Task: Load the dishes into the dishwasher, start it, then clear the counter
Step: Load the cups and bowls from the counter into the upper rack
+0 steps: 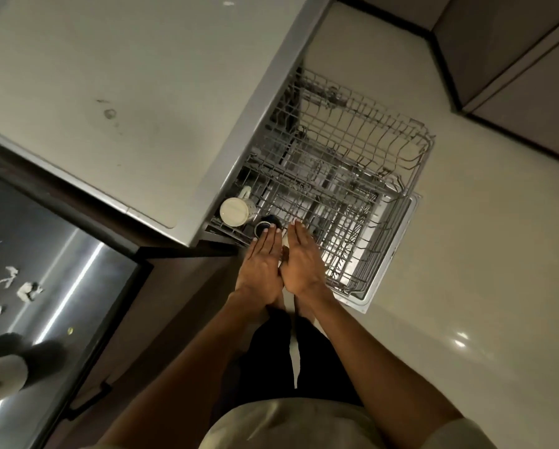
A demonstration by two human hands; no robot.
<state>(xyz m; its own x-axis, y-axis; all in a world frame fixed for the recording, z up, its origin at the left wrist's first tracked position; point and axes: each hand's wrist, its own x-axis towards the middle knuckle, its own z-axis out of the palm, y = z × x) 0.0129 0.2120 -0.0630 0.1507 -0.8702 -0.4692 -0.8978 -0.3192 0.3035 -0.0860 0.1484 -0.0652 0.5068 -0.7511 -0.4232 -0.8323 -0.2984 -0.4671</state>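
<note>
Looking straight down, two bare forearms are seen stretched out over a pulled-out dishwasher rack. The left hand and the right hand are held side by side, backs up, fingers straight and together, nothing grasped, with their inner edges touching near the wrists. Just beyond the left fingertips, a dark mug is set in the rack's near-left corner, and a cream mug is lying just beside it, further left. The rest of the wire rack is seen bare. A pale bench is spread to the left, above the rack. A steel sink holding scraps is seen at lower left.
</note>
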